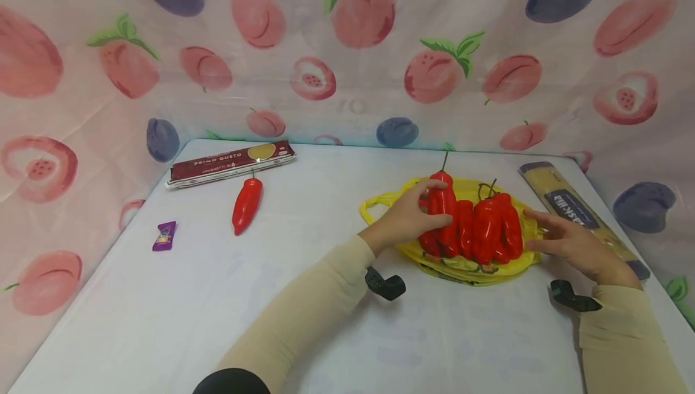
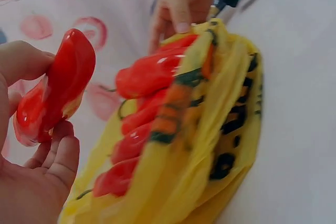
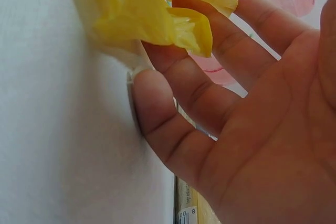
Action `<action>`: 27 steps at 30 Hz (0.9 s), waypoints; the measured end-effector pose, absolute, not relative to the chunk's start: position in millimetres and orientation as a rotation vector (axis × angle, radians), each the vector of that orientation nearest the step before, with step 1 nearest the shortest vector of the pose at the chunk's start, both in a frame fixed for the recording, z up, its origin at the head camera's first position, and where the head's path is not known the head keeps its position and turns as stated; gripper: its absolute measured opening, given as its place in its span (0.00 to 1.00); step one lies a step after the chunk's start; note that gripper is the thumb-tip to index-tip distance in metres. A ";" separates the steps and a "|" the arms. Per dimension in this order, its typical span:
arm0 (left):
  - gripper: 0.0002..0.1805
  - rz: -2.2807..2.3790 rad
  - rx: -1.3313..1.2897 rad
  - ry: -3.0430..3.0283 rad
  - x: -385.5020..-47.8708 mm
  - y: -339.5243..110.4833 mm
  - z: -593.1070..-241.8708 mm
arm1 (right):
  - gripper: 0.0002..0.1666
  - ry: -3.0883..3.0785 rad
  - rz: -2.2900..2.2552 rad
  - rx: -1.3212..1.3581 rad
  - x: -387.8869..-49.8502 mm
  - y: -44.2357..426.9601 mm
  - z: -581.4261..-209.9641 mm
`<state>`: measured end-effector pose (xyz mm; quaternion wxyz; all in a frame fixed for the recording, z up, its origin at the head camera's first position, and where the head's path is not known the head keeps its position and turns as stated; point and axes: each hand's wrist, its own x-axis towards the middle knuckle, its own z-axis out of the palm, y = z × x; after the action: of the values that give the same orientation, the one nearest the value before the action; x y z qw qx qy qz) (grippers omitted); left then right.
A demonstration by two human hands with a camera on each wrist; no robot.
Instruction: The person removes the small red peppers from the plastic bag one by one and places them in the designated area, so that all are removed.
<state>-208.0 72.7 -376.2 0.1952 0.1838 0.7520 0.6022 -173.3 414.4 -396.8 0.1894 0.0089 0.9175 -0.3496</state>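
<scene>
My left hand [image 1: 404,216] pinches a glossy red pepper [image 1: 444,204] between thumb and fingers, over the left part of a yellow plastic bag [image 1: 461,270]. In the left wrist view that pepper [image 2: 65,80] is held apart from the others, tilted. Several more red peppers [image 1: 485,231] with thin dark stems lie in the bag. At the bag's right edge is my right hand [image 1: 583,249], its fingers loosely bent. In the right wrist view a yellow flap of the bag [image 3: 152,14] touches the fingers of my right hand [image 3: 247,114], without a visible grip.
One red pepper [image 1: 247,206] lies alone at left, below a dark red spaghetti pack [image 1: 230,165]. Near the left edge is a small purple wrapped sweet [image 1: 165,236]. A long pasta pack [image 1: 575,207] lies right of the bag, partly behind my right hand. Fruit-patterned cloth [image 1: 347,80] surrounds the white table.
</scene>
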 end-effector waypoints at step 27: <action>0.35 1.750 0.386 2.285 -214.0 -35.3 -368.0 | 0.56 2.591 -0.971 -0.009 -173.4 416.4 -399.0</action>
<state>-214.0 -35.3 -368.0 0.1185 0.1319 0.7813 0.5984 -173.4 416.4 -399.0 0.1861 -0.0031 0.9200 -0.3448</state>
